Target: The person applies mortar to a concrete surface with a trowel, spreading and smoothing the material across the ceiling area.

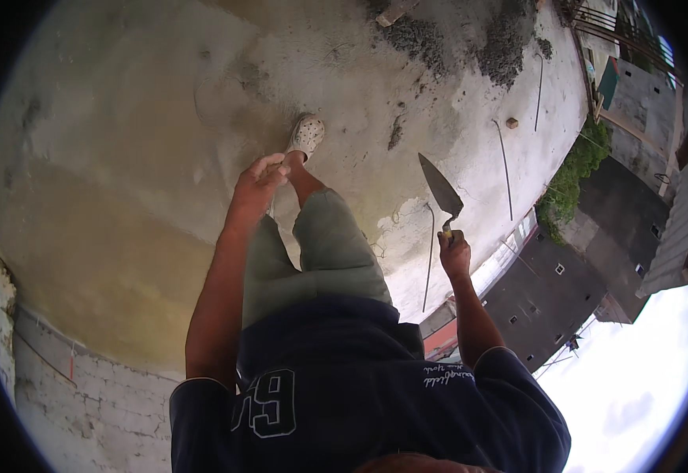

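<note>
My right hand [453, 256] grips the handle of a pointing trowel [442, 184], its dark triangular blade angled up and away over the pale concrete. My left hand [261, 181] hangs above my leg, fingers loosely extended and slightly bent, with nothing visible in it. Below it are my white perforated clog [307, 135] and olive knee-length shorts [332, 244]. The concrete surface [123, 158] underfoot is patchy grey and beige. Dark crumbly mortar [502, 51] lies spread at the top, ahead of me.
Bent metal rods [502, 169] stand or lie along the right edge, near a small brown block [512, 123]. Beyond the edge are greenery [565, 189] and neighbouring grey buildings [604, 236]. A white block wall [84, 402] runs at lower left. A board piece [395, 11] lies at the top.
</note>
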Motion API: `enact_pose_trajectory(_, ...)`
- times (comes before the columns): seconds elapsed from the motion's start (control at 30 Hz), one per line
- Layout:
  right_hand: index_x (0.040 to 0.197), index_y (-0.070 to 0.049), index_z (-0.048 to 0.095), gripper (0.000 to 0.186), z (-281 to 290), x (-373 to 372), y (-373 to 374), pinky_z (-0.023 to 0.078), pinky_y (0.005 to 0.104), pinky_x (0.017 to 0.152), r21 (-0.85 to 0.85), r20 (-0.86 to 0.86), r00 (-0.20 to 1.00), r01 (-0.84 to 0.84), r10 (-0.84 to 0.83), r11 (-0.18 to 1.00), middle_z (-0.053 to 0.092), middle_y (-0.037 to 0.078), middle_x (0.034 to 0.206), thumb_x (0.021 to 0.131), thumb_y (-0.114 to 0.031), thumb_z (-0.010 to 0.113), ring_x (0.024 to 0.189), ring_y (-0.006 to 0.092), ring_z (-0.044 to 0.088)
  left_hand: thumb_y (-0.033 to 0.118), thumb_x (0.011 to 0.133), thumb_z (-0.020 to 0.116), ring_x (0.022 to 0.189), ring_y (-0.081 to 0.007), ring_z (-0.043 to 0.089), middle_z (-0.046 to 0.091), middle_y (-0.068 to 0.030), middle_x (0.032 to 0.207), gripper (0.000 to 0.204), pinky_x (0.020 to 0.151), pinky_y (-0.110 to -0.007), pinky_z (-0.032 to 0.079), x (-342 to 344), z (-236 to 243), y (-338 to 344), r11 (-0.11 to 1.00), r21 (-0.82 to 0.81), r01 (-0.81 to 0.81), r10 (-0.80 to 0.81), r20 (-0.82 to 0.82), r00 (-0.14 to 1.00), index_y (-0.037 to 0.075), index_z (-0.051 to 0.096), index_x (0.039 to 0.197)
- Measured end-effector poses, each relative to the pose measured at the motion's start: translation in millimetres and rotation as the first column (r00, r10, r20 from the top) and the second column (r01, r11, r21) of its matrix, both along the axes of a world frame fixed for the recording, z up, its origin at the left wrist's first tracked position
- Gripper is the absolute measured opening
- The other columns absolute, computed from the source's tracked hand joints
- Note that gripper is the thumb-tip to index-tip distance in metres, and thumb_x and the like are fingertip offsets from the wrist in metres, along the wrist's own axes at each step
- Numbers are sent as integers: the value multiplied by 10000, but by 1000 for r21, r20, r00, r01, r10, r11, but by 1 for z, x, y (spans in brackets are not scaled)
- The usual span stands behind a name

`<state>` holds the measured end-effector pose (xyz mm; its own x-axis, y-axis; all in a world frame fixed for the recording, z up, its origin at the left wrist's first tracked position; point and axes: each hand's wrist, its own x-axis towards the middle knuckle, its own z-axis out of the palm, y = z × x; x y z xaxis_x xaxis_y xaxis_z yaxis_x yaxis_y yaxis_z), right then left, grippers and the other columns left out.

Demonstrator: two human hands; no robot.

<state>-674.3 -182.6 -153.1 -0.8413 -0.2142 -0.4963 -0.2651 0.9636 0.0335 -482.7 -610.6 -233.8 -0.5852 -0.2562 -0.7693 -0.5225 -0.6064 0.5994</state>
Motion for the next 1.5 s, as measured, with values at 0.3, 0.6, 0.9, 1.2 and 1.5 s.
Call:
enact_pose_trajectory(0.3,878,24,598,350,-66,-148,-104,482,463,651,-126,-24,989,143,-147,982,648,226,759,882,-322,643,740,420,630,191,898,608,904,-129,584,648,-88,1036,400,826,-259,450,-123,-9,-33,991,122,-49,43,55,998,-24,555,1231)
enact_pose_trajectory(0.6,894,3,617,361,-132,-289,-246,410,276,436,-310,-46,974,198,-223,930,591,42,644,932,-352,557,534,114,551,239,887,613,959,-156,597,661,-89,1046,415,852,-292,457,-310,-78,-139,992,18,125,-123,-102,987,0,572,1223)
enact_pose_trajectory(0.9,811,-59,553,270,-196,-375,-456,367,269,380,-118,439,677,695,-591,709,533,15,625,911,-310,558,464,90,507,214,857,601,942,-186,614,665,-138,1057,422,832,-286,457,-457,-171,-233,968,15,251,-249,-81,965,-8,573,1216)
enact_pose_trajectory(1.2,968,-3,586,319,-320,-507,-608,408,316,436,-197,483,757,584,-441,787,572,49,670,865,-303,547,540,128,549,253,860,529,992,-335,649,659,-235,1053,414,860,-395,501,-484,-253,-279,903,-73,423,-415,97,904,5,588,1186)
enact_pose_trajectory(1.5,1026,9,611,328,-428,-622,-645,457,375,533,-334,508,723,667,-468,666,590,63,683,860,-271,577,562,164,564,235,892,547,993,-267,641,660,-191,1083,411,874,-338,478,-530,-256,-296,932,45,361,-361,-9,933,-16,562,1217)
